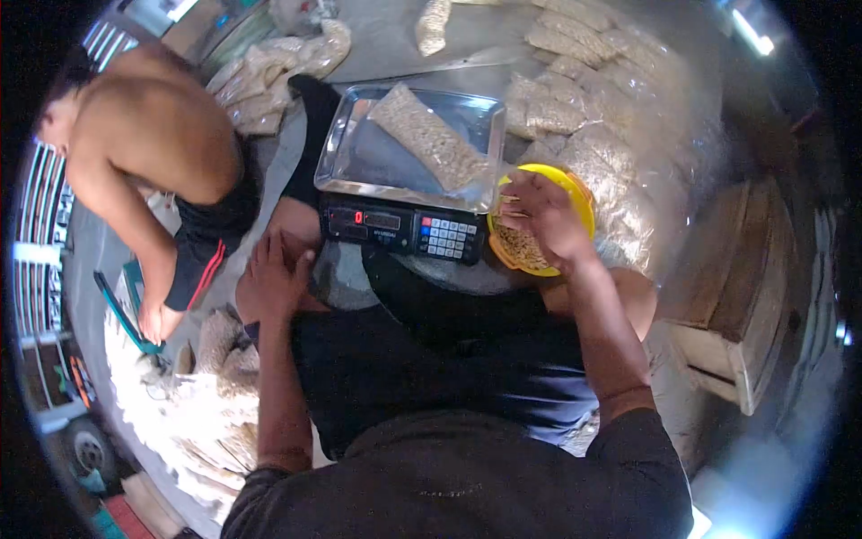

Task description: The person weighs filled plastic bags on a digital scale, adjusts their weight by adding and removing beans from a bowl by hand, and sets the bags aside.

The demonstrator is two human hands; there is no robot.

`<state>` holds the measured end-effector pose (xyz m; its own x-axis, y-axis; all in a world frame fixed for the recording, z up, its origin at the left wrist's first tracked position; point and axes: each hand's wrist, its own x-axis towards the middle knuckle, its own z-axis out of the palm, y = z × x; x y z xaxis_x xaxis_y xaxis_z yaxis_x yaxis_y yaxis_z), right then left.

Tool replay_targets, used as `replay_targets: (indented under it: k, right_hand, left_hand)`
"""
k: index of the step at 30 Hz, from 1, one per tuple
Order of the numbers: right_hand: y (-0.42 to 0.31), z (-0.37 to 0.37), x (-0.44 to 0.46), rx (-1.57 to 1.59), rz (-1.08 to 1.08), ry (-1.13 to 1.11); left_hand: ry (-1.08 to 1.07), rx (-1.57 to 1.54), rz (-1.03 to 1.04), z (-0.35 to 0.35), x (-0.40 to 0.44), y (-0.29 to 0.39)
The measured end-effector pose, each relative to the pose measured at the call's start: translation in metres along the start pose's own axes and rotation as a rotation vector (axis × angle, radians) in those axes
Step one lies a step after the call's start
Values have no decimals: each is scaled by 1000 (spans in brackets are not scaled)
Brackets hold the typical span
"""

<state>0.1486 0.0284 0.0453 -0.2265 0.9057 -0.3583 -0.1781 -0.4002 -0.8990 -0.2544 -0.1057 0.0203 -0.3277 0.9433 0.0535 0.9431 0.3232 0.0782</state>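
Note:
My left hand [273,272] lies on my bent left knee, its fingers spread and holding nothing. Over a yellow bowl [583,199] hovers my right hand [545,220], slightly blurred, with its fingers apart. Small tan pieces [521,247], perhaps nuts or snack bits, fill the bowl's bottom. Between my legs stands a digital scale [395,229] with a red lit display and a keypad. A filled clear plastic bag [426,136] lies slanted across the scale's steel tray [350,162], its lower right end close to the bowl.
Many filled bags [584,108] are piled at the right, behind the bowl. More bags [278,72] lie at the upper left. Another person [153,135] sits at the left, beside a teal-edged object [126,310]. A wooden crate [727,296] stands at the right.

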Motion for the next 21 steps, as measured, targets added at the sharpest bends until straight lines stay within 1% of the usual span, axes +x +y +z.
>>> replay_targets:
  k: [2,3,4,6,7,8,9,11,12,13,14,15,16,18,19,21]
  right_hand:
    - [-26,-9,-23,-156,-234,138]
    - [-29,-16,-29,-239,-338,203]
    - [-23,-25,-25,-195,-451,244]
    - [-10,-43,-11,-228,-409,311]
    - [1,-57,-3,-568,-328,268]
    - [13,-72,8,-910,-248,202]
    - [21,-80,19,-1252,-179,120]
    - [30,-81,16,-1259,-250,53]
    - [33,-84,15,-1264,-284,32]
    - [34,-87,18,-1075,-313,-33]
    - [29,-84,19,-1044,-292,-57]
    - [23,-82,18,-1015,-266,-76]
    - [20,-83,16,-986,-242,-92]
    - [42,-100,23,-1077,-352,-97]
    - [42,-100,24,-1122,-413,-99]
    - [36,-103,19,-1182,-265,-149]
  left_hand:
    - [54,-138,12,24,-18,4]
    - [-4,-390,-44,30,-32,19]
    - [-60,-641,-108,34,-48,44]
    - [-285,-1025,-47,28,-77,107]
    - [-535,-1022,60,48,-89,119]
    - [-747,-905,166,41,-93,147]
    - [-577,-710,557,63,-104,157]
    - [-627,-467,675,50,-102,190]
    - [-644,-463,687,53,-97,201]
    - [-665,-460,706,55,-92,211]
    - [-688,-459,733,58,-89,220]
    - [-516,-566,796,86,-95,218]
    - [-509,-537,822,87,-94,222]
    - [-502,-482,870,84,-91,228]
    - [-498,-479,885,84,-89,228]
    - [-488,-476,913,85,-87,226]
